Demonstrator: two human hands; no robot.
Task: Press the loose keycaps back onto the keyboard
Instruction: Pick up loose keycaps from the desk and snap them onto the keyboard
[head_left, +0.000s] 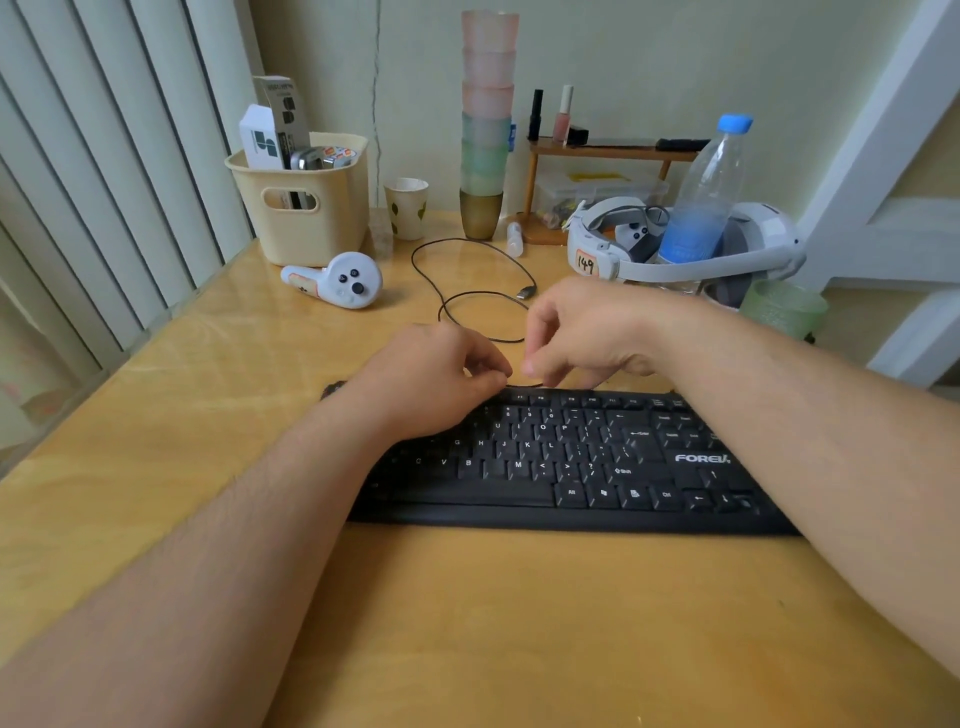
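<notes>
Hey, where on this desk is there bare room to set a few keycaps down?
Bare wood runs along the desk between the keyboard and the near edge, between the forearms. Another open patch lies left of the keyboard, below the white controller. The back is crowded: basket, cup stack, cable, headset, bottle.

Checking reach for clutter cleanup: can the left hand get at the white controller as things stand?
Probably yes. The left hand sits at the keyboard top edge, and the white controller lies beyond it to the left with only bare table between; the black cable loops off to the right.
</notes>
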